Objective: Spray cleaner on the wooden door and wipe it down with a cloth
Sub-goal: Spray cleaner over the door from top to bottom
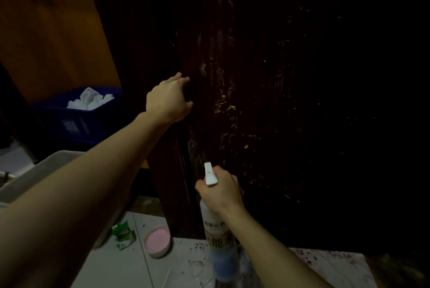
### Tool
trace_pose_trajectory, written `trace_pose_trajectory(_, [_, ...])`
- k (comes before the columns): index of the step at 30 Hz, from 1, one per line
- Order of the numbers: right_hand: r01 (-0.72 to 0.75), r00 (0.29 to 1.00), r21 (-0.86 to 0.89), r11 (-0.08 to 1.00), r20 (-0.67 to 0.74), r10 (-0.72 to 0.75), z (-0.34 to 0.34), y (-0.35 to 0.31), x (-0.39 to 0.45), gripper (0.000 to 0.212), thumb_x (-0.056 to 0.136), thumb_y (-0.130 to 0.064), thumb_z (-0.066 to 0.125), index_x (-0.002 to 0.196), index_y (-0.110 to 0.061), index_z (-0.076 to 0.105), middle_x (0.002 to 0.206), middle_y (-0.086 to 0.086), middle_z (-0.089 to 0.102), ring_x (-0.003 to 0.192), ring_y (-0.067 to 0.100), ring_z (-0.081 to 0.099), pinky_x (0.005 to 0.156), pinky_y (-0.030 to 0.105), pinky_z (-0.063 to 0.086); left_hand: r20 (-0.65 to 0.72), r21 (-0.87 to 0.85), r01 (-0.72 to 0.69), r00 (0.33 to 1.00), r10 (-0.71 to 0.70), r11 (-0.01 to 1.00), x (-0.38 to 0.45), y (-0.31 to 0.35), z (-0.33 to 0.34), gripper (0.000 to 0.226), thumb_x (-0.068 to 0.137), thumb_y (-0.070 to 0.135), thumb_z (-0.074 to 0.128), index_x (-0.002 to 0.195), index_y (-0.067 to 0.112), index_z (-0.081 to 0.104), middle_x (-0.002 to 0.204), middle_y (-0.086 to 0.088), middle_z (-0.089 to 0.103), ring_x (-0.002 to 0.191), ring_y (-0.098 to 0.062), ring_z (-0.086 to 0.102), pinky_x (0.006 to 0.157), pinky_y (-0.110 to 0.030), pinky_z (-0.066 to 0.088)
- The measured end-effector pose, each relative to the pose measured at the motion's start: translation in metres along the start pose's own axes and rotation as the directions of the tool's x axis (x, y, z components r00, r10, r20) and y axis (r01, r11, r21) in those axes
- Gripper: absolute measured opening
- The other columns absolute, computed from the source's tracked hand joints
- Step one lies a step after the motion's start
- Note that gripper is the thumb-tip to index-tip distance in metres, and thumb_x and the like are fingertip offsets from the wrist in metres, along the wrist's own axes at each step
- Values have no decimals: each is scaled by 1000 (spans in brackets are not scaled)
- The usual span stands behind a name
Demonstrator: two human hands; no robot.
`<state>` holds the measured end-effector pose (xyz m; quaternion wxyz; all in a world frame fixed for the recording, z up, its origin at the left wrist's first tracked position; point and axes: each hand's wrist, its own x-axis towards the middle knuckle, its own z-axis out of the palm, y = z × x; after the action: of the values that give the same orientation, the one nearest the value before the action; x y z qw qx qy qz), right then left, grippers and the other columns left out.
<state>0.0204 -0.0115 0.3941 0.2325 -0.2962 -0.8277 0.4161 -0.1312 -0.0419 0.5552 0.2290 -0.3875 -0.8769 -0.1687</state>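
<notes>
Smeared dark door, cylindrical spray bottle

Dark wooden door with glossy, streaked, smeared finish, translucent plastic spray bottle with printed label, blue plastic crate holding crumpled white cloth, smooth pale floor tiles

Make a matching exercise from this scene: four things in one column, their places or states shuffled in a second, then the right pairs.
Things:
1. spray bottle
2. left hand
3. white cloths
4. pink bowl

Places or states:
A. on the floor tiles by the door's foot
B. in the blue crate
C. gripped in the right hand
D. at the dark door's edge, holding no cloth

Pairs: 1-C, 2-D, 3-B, 4-A
</notes>
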Motion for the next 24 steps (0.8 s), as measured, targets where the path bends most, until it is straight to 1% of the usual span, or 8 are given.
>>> trace_pose_trajectory(3, [-8, 999, 52, 999, -40, 11, -2, 4, -3, 19, 77, -44, 60, 76, -29, 49, 86, -1, 58, 79, 14, 56, 73, 35, 52, -28, 6, 5, 1000, -5, 1000, -3, 2, 3, 63, 86, 30, 64, 144, 26, 40, 156, 4, 28, 137, -23, 38, 102, -45, 42])
trace_pose_trajectory(6, [4, 996, 120, 993, -90, 6, -12, 8, -4, 19, 82, -33, 65, 85, -18, 54, 86, -2, 54, 84, 11, 48, 63, 21, 36, -64, 1, -14, 998, 14, 1000, -6, 11, 6, 62, 87, 30, 64, 144, 25, 40, 157, 3, 25, 138, -23, 36, 102, -45, 42])
trace_pose_trajectory(8, [9, 987, 131, 991, -159, 12, -19, 13, -3, 18, 83, -29, 65, 82, -17, 53, 83, -2, 52, 84, 12, 47, 61, 18, 33, -53, -7, -19, 998, 19, 1000, -7, 17, 8, 63, 87, 30, 63, 145, 26, 38, 158, 3, 23, 139, -23, 35, 103, -45, 41])
trace_pose_trajectory(12, [-22, 966, 107, 994, -256, 48, -31, 23, 1, 25, 80, -33, 63, 66, -28, 42, 78, 1, 54, 76, 20, 53, 67, 33, 46, -42, -35, 11, 999, -12, 999, -8, 28, 11, 63, 89, 31, 62, 146, 24, 37, 159, 1, 20, 137, -25, 37, 103, -45, 40])
trace_pose_trajectory(14, [-31, 956, 136, 990, -285, 69, -40, 27, 2, 24, 80, -33, 65, 67, -26, 45, 75, 1, 55, 75, 21, 56, 66, 34, 48, -42, -44, 37, 998, -38, 998, -9, 32, 14, 64, 89, 31, 62, 147, 23, 36, 160, 0, 18, 135, -27, 40, 101, -45, 42])
trace_pose_trajectory(17, [-34, 947, 171, 985, -309, 87, -55, 33, 1, 22, 79, -36, 69, 78, -19, 55, 78, 0, 58, 79, 18, 57, 68, 33, 50, -42, -59, 63, 997, -66, 996, -11, 38, 19, 65, 88, 31, 62, 147, 22, 35, 160, -3, 14, 129, -30, 46, 97, -46, 45])
trace_pose_trajectory(20, [-34, 929, 151, 988, -359, 87, -75, 38, 0, 22, 81, -32, 68, 80, -14, 57, 76, -4, 54, 82, 16, 53, 70, 32, 45, -55, -82, 81, 995, -86, 993, -13, 46, 23, 65, 88, 30, 62, 147, 20, 35, 161, -5, 10, 122, -32, 52, 92, -45, 48])
trace_pose_trajectory(24, [-70, 879, 129, 989, -460, 122, -101, 49, 0, 21, 79, -39, 62, 69, -23, 51, 70, -5, 55, 78, 22, 57, 80, 45, 51, -52, -119, 119, 991, -126, 986, -13, 55, 28, 68, 88, 31, 63, 148, 18, 33, 161, -7, 6, 122, -36, 51, 93, -48, 47])
